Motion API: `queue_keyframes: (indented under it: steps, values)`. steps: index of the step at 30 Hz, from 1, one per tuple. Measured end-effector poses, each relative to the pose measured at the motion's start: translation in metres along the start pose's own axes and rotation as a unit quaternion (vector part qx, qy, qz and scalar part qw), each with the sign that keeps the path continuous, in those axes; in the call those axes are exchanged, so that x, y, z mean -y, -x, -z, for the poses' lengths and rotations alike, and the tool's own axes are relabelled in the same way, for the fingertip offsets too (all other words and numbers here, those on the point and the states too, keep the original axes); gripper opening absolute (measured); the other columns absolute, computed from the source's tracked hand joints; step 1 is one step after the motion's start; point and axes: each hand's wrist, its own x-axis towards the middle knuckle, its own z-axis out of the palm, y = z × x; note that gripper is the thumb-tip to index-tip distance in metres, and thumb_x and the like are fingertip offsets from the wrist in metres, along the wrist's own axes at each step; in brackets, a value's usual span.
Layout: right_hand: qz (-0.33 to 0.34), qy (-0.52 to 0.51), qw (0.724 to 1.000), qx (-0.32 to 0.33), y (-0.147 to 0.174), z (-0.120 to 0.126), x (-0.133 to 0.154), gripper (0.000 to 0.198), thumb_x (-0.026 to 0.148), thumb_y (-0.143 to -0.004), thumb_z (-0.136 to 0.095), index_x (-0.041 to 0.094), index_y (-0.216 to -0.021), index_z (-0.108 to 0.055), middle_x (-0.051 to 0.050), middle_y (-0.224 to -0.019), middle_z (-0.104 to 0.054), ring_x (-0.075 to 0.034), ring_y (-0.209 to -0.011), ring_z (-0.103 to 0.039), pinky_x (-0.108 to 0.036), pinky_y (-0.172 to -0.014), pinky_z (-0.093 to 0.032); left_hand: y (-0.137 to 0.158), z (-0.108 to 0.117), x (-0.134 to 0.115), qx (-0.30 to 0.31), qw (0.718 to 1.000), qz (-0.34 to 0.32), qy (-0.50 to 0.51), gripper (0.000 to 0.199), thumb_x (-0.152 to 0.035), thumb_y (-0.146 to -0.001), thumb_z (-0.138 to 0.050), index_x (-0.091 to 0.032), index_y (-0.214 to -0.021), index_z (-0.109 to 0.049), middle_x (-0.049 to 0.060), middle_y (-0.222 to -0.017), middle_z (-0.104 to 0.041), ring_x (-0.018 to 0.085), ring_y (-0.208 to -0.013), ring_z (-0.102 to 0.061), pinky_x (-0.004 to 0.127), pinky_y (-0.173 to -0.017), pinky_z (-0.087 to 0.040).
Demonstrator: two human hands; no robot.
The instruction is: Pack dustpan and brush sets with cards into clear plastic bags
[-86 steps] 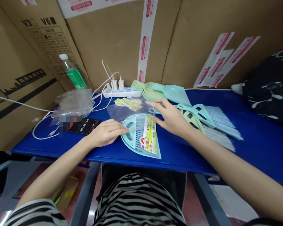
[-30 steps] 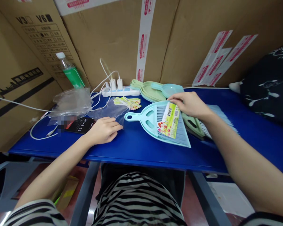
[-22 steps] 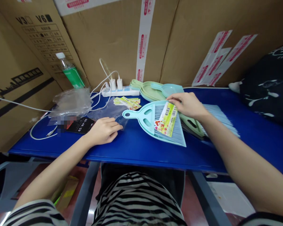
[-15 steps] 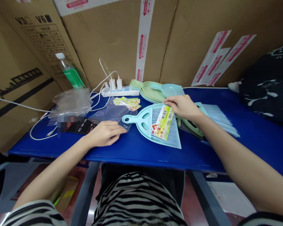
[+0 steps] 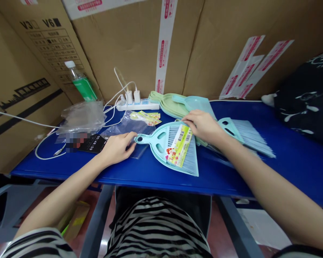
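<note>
A light-blue dustpan (image 5: 156, 146) lies at the middle of the table with a brush (image 5: 190, 159) nested in it. Across the bristles sits a yellow-green printed label card (image 5: 179, 145). My left hand (image 5: 117, 147) has its fingertips closed on the end of the dustpan's handle. At the far upper corner, my right hand (image 5: 200, 125) pinches the dustpan's edge beside the card; its thumb is partly hidden. Beyond my right wrist rests another light-blue brush (image 5: 251, 134). Behind my right hand is a stack of green dustpans (image 5: 167, 102) with a blue dustpan (image 5: 195, 103) on top.
Clear plastic bags (image 5: 82, 120) are piled at the left, near a phone (image 5: 94, 142) showing a timer. A white power strip (image 5: 137, 104) with cables, loose label cards (image 5: 145, 117) and a bottle (image 5: 82, 84) stand toward the cardboard wall (image 5: 134, 46). A dark patterned bag (image 5: 307, 96) is at right.
The dustpan with its brush and card has shifted left and slightly toward me. My left hand has gone from beside the handle to gripping its end; my right hand moved along with the dustpan.
</note>
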Motion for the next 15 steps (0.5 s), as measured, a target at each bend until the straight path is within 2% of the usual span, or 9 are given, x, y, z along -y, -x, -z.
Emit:
queue_keyframes:
  steps: [7,15]
  values:
    - [0.042,0.004,0.999,0.015,0.001,-0.01,0.01,0.033,0.02,-0.093,-0.043,0.02,-0.091,-0.076,-0.01,-0.083,-0.071,-0.026,-0.087,-0.064,-0.037,-0.074,-0.05,0.0,0.0,0.001,0.019,0.999,-0.011,0.025,0.034,-0.02,-0.087,-0.04,-0.018,-0.118,-0.055,-0.002,-0.066,-0.061,0.017,-0.057,-0.062,0.025,-0.057,-0.046]
    - [0.042,0.004,0.998,0.036,0.001,-0.018,0.019,0.032,0.014,-0.092,-0.043,0.018,-0.095,-0.075,-0.011,-0.089,-0.072,-0.025,-0.088,-0.065,-0.033,-0.075,-0.049,0.002,0.0,0.001,-0.001,0.99,-0.082,0.118,0.03,-0.02,-0.093,-0.036,-0.017,-0.118,-0.053,-0.005,-0.064,-0.056,0.012,-0.05,-0.054,0.022,-0.055,-0.042]
